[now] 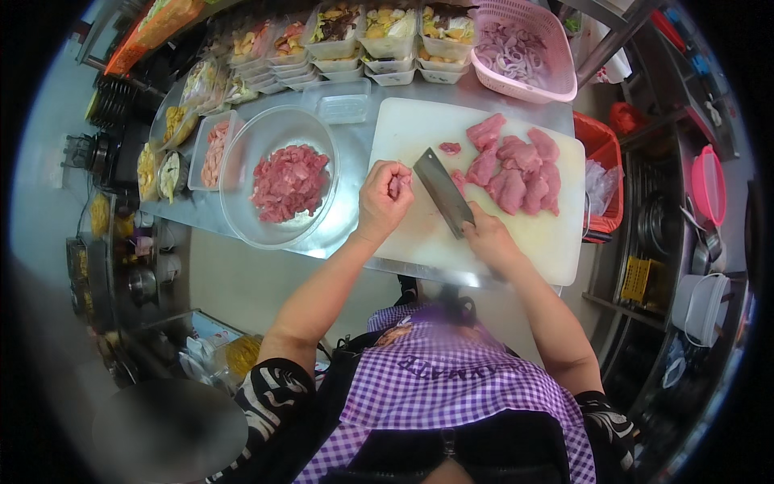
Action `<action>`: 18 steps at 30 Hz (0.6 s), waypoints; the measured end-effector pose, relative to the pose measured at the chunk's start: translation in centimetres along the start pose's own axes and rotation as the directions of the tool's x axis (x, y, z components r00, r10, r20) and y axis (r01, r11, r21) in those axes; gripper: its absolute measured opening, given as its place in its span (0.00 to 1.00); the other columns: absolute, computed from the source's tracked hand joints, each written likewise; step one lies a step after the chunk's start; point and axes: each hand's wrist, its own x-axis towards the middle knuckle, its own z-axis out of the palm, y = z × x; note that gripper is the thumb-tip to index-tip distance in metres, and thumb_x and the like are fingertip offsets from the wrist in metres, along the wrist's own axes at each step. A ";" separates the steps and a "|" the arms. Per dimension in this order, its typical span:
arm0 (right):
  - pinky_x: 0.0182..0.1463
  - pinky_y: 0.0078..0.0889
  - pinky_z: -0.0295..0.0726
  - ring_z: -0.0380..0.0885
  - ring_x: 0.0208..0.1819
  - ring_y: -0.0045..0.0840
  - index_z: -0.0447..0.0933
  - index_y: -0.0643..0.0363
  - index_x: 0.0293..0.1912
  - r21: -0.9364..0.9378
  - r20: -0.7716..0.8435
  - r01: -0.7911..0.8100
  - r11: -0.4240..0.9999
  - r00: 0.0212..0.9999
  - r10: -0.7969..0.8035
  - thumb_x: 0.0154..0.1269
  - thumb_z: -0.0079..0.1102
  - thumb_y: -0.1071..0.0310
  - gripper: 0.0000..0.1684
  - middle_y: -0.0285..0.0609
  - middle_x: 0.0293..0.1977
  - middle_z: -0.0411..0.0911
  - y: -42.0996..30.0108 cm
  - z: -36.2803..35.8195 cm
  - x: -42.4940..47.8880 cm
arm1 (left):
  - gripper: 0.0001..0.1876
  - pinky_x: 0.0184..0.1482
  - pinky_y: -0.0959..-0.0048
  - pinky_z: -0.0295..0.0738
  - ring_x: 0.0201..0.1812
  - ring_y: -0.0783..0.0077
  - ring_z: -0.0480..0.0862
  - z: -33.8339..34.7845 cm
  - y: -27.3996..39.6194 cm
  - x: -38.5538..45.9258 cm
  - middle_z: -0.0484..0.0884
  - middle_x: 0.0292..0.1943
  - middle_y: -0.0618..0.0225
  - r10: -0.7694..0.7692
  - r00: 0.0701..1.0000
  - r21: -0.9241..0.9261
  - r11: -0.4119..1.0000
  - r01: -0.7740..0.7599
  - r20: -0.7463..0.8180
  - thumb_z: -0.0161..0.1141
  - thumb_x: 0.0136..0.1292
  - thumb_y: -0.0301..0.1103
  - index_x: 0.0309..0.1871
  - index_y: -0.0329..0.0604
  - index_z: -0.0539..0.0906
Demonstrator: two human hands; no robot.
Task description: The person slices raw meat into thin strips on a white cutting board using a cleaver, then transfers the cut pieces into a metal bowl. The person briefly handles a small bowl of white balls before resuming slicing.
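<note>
My left hand (386, 196) is closed around some cut raw meat (396, 185), above the left edge of a white cutting board (417, 130). In my right hand (488, 233) is the handle of a cleaver (444, 192), its broad blade slanting up and left over the board. Several pieces of raw meat (523, 166) lie on the board's right half. A small dark red scrap (450, 148) sits apart from them, near the blade's tip. To the left stands a clear round bowl (242, 227) holding a heap of cut raw meat (290, 181).
Stacked clear containers of food (390, 45) line the back of the steel table (354, 145). A pink basket (526, 91) holds sliced onions (514, 54). Left of the bowl is a tub of pale pink pieces (216, 154). A red-lined bin (611, 199) stands right of the board.
</note>
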 end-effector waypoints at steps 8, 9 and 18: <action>0.39 0.50 0.77 0.81 0.33 0.49 0.68 0.58 0.58 -0.165 -0.192 0.198 0.966 0.954 -0.229 0.70 0.50 0.67 0.19 0.59 0.30 0.79 2.7 -0.6 -0.6 | 0.25 0.53 0.61 0.72 0.51 0.52 0.77 1.0 -2.8 -2.8 0.78 0.49 0.60 0.088 0.941 0.236 0.956 -0.171 0.327 0.73 0.51 0.33 0.53 0.42 0.77; 0.38 0.51 0.77 0.81 0.33 0.50 0.68 0.57 0.58 -0.197 -0.188 0.186 0.963 0.956 -0.224 0.69 0.50 0.67 0.19 0.59 0.30 0.79 2.2 -1.0 -0.9 | 0.26 0.53 0.60 0.72 0.50 0.50 0.77 1.1 -2.9 -3.2 0.78 0.49 0.59 0.082 0.962 0.211 0.967 -0.140 0.259 0.74 0.51 0.33 0.54 0.42 0.77; 0.37 0.54 0.78 0.81 0.31 0.53 0.66 0.56 0.56 -0.417 0.090 0.245 0.875 0.969 -0.228 0.66 0.49 0.70 0.18 0.54 0.27 0.80 -1.1 -1.4 -4.9 | 0.13 0.43 0.66 0.80 0.44 0.56 0.81 1.1 -3.7 -6.0 0.80 0.46 0.59 0.076 0.967 0.138 0.984 -0.112 0.243 0.69 0.53 0.20 0.42 0.38 0.81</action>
